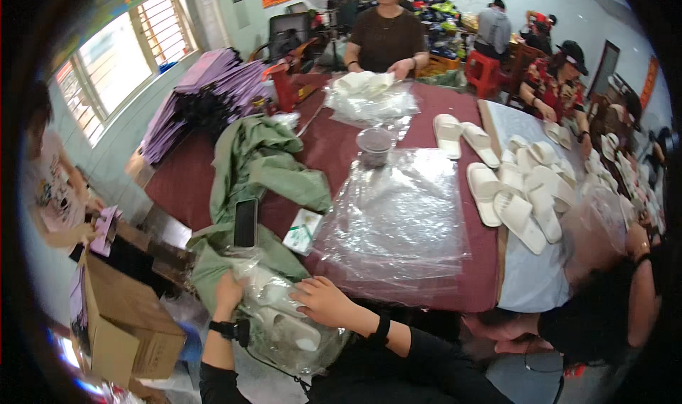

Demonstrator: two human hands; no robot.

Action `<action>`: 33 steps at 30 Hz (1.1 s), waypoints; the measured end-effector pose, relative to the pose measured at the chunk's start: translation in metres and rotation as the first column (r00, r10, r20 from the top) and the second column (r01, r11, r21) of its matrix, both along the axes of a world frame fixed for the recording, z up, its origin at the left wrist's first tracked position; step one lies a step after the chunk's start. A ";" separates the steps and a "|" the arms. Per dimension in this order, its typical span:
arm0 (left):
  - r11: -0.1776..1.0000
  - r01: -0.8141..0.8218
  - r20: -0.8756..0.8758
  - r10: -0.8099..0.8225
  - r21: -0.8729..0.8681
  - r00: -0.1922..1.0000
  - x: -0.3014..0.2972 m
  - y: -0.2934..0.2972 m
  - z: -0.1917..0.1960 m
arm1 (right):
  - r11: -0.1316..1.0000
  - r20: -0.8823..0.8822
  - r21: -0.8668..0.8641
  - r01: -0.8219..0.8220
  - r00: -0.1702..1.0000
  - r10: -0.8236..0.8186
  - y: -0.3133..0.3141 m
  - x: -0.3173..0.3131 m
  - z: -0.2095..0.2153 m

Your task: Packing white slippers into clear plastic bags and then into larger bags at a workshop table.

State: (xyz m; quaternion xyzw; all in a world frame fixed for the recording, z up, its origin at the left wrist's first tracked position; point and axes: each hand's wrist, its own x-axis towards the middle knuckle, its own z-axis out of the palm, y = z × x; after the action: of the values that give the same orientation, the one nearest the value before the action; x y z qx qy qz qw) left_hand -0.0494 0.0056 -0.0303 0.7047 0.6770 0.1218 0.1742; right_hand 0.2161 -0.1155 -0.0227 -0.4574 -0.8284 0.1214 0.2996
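Observation:
In front of me, at the near edge of the table, is a clear plastic bag (273,340) with white slippers (295,329) inside. My left hand (229,292) grips the bag's left side, its fingers partly hidden by the film. From the right, my right hand (323,301) holds the bag's upper right part between bent fingers. Just beyond the bag, a dark phone (246,223) lies on a green cloth garment (266,162). Beside the phone sits a small white and green packet (303,231).
Flat clear bags (398,223) lie stacked on the dark red table (483,269), a round tub (374,147) at their far end. White slippers (522,219) pile up at right. A cardboard box (135,326) stands at left. Co-workers stand or sit around, one across (387,35).

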 end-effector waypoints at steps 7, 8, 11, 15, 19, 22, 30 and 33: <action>1.000 0.018 -0.245 -0.014 0.011 0.969 0.000 0.005 0.017 | 0.798 0.252 -0.036 0.602 0.778 -0.576 -0.018 0.106 0.013; 0.999 -0.016 -0.386 0.001 -0.037 0.922 0.007 -0.002 0.028 | 0.790 0.249 -0.029 0.612 0.770 -0.588 -0.022 0.120 0.005; 0.784 0.381 -0.537 -0.072 0.490 0.841 0.067 -0.033 0.078 | 0.643 0.480 -0.064 0.764 0.588 -0.651 -0.039 0.150 -0.016; 0.609 0.633 -0.212 -0.619 0.478 0.756 0.152 -0.067 0.105 | 0.598 0.517 -0.116 0.793 0.562 -0.645 -0.049 0.156 -0.030; 0.468 0.808 -0.070 -0.849 0.358 0.523 0.232 -0.078 0.062 | 0.621 0.474 -0.074 0.780 0.575 -0.667 -0.054 0.156 -0.039; 0.473 0.813 -0.038 -0.857 0.338 0.514 0.265 -0.068 0.014 | 0.671 0.455 -0.073 0.737 0.624 -0.636 -0.056 0.154 -0.037; 0.458 0.833 -0.189 -0.829 0.311 0.526 0.311 -0.088 -0.041 | 0.761 0.099 -0.368 0.535 0.836 -0.540 -0.072 0.198 -0.013; 0.472 0.812 -0.172 -0.818 0.343 0.548 0.321 -0.097 -0.037 | 0.556 -0.021 -0.200 0.807 0.564 -0.826 -0.083 0.248 -0.002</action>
State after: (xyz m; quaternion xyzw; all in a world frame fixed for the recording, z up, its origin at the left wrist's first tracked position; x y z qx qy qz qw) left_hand 0.2715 -0.0911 -0.0672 0.9593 0.2208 0.1596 0.0748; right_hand 0.4646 -0.1985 -0.0246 -0.8052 -0.4901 0.0631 0.3279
